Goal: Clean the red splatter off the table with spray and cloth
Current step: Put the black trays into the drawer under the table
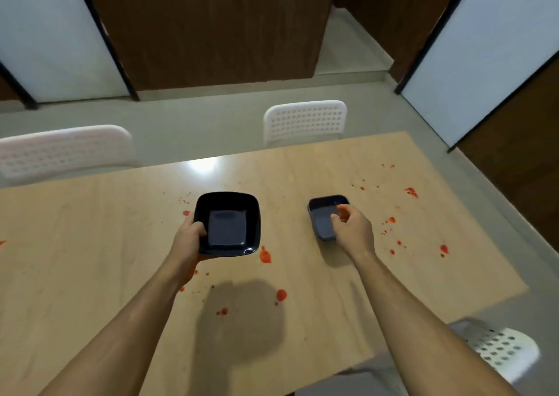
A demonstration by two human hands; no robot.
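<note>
Clearly no wiping is done: red splatter (265, 255) dots the table (90, 244). Left hand (189, 238) grips a black dish (227, 223); right hand (352, 229), fingers curled, reaches a smaller dish (323, 214). No spray or cloth visible.

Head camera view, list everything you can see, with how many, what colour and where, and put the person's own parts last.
Table: one, light wood, fills the lower middle.
Red splatter: many spots, scattered across the table, thickest toward the right.
Large dish: one, black, square, lifted above the table centre.
Small dish: one, dark, square, right of the large dish; whether it rests on the table is unclear.
Chairs: three, white, perforated; two beyond the far edge, one at the near right.
Spray and cloth: none in view.
Left hand: one, its grip on the large dish's near left rim.
Right hand: one, fingers curled at the small dish.
</note>
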